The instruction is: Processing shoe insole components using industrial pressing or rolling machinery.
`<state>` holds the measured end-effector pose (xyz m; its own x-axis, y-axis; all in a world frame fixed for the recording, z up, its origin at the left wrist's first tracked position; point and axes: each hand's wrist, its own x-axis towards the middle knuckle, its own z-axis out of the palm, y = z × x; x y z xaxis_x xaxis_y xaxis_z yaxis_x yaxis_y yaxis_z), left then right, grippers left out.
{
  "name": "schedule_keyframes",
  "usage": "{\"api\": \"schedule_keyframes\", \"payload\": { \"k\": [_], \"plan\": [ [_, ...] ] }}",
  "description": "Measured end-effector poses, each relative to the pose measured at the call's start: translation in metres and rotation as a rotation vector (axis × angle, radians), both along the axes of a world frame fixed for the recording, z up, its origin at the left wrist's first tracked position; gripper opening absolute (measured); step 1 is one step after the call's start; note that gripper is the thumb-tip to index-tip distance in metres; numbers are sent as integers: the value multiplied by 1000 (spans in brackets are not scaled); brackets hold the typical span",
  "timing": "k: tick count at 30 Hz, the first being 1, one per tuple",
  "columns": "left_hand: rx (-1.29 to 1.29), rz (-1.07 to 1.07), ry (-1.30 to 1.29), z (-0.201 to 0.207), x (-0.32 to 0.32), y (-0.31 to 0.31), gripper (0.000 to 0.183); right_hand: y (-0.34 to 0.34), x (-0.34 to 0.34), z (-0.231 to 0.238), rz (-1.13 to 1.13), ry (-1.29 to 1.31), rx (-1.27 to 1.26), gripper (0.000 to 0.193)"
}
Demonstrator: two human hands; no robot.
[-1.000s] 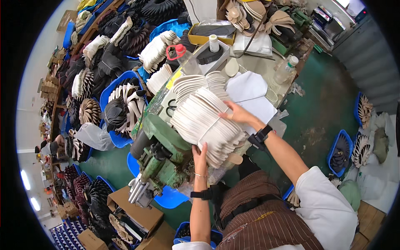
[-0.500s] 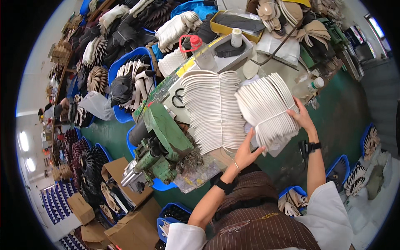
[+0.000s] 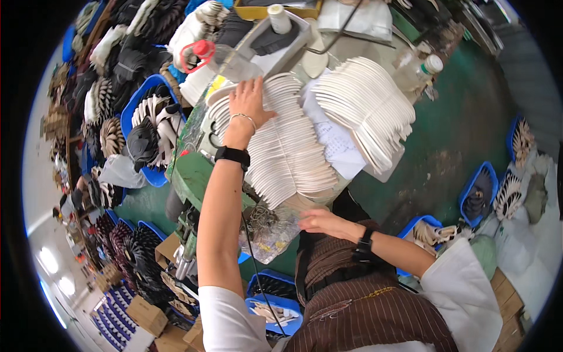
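Note:
A long row of white insoles [image 3: 293,149], tied round with a thin string, lies on the workbench. My left hand [image 3: 249,107] rests on its far end, fingers stretched and thumb out to the side. By the near end, at the bench edge, is my right hand [image 3: 324,223]. Its fingers reach leftward beside the lowest insole, seemingly holding nothing. A second bundle of white insoles [image 3: 366,111] lies to the right, untouched. Between the two bundles shows a sheet of paper [image 3: 337,144] with handwriting.
A green machine [image 3: 196,179] stands left of the row, with a heap of tangled threads [image 3: 264,223] beside it. Behind are a red-capped clear jug [image 3: 229,61], a thread spool [image 3: 279,19] and a clear bottle [image 3: 419,73]. Blue bins [image 3: 480,190] stand on the floor.
Both hands have let go of the right bundle, which now lies on the bench. My left hand has moved to the other row's far end, my right to its near end. The view has shifted.

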<state>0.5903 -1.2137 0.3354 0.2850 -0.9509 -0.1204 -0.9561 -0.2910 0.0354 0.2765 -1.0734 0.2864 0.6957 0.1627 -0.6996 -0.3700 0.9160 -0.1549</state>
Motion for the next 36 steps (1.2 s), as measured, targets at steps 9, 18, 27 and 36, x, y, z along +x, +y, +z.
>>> {"api": "schedule_keyframes", "payload": {
  "k": [9,18,27,36],
  "plan": [
    [531,-32,-32,26,10,-42,94,22,46,-42,-809,291,414,29],
    [-77,-223,-22,229,-47,-22,73,-31,49,19,-738,-35,248,39],
    [-736,385,446,305,-122,148,77,-176,8,157,-706,-247,-969,64],
    [-397,1045,1189,29,-224,335,39,-149,32,76,175,-152,-1757,94]
  ]
}}
